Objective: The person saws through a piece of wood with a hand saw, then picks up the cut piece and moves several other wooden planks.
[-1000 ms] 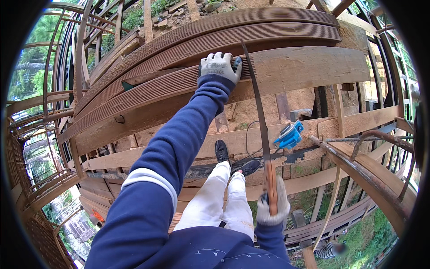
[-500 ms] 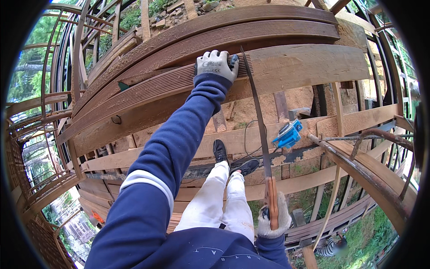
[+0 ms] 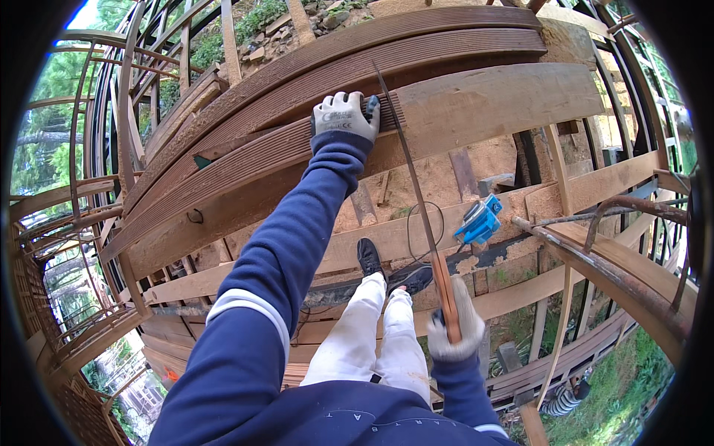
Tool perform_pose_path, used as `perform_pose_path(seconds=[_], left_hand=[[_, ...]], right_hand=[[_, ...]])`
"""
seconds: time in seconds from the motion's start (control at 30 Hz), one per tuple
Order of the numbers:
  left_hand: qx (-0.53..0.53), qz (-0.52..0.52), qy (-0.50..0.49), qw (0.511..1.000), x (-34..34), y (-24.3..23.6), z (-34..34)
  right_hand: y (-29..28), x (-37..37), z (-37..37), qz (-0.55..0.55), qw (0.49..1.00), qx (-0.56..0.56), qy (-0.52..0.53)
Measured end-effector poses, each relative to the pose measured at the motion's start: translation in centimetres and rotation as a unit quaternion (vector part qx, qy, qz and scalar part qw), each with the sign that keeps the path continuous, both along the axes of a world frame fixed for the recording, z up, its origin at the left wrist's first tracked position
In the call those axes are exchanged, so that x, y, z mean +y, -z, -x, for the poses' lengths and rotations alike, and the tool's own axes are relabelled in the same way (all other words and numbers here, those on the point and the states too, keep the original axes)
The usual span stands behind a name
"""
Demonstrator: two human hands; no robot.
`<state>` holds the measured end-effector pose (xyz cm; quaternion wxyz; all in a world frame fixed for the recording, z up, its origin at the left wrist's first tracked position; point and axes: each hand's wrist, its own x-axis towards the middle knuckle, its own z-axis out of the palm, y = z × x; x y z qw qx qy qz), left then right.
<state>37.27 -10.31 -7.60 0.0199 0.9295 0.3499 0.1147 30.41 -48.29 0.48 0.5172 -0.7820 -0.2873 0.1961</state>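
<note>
My right hand (image 3: 462,323), in a pale knitted glove, is closed round the wooden handle of a handsaw (image 3: 418,192). The long blade points away from me and crosses the grooved brown decking board (image 3: 271,141) close to its right end. Just left of the blade, my gloved left hand (image 3: 345,119) presses on that board, its fingers curled over the far edge and the thumb toward the saw. A smooth wooden plank (image 3: 506,97) lies under the board and extends to the right. How deep the blade sits cannot be made out.
A blue power tool (image 3: 480,220) with a dark cable rests on a beam right of the saw. More grooved boards (image 3: 446,46) lie beyond. Bare joists have gaps over sawdust-covered ground. A rusty bent metal bar (image 3: 632,206) is at right; a person (image 3: 565,400) is below right.
My right hand has pushed the handsaw forward, away from me, so its handle is farther up. My left hand keeps its place on the decking board. The view has shifted slightly.
</note>
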Motion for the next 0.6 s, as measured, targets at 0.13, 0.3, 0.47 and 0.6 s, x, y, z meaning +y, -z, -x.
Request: perform_pose_path(seconds=[0.13,0.3,0.47,0.6], left_hand=[[-0.007,0.007,0.01,1.0,0.4,0.2,-0.3],[0.0,-0.003,0.001,1.0,0.8,0.2,0.4],[-0.021,-0.002,0.005,1.0,0.2,-0.3,-0.4],[-0.021,0.007,0.012,1.0,0.5,0.2,-0.4]], right_hand=[[1.2,10.9,-6.4,-0.093,0.994,-0.055,0.019],[0.3,0.3,1.1,-0.008,0.991,0.12,0.052],[0.7,5.8,-3.0,-0.044,0.994,0.082,0.05],[2.3,10.6,-5.7,-0.054,0.998,0.009,0.029]])
